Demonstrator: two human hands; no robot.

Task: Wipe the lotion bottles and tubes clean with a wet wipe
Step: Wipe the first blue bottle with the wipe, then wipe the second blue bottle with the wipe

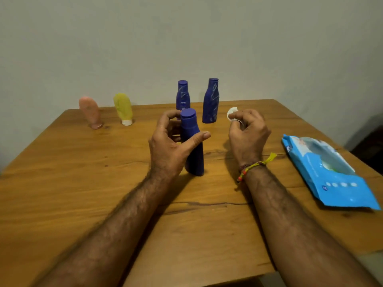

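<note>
Near blue bottle [192, 141] stands mid-table, left hand [172, 141] curled loosely around it, not clearly gripping. Right hand [247, 131] pinches balled wipe [232, 113]. Risk: wiping force tips unclamped bottle.

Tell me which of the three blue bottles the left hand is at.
The nearest blue bottle, standing in front, with the left hand curled around it. The other two blue bottles stand untouched behind.
</note>
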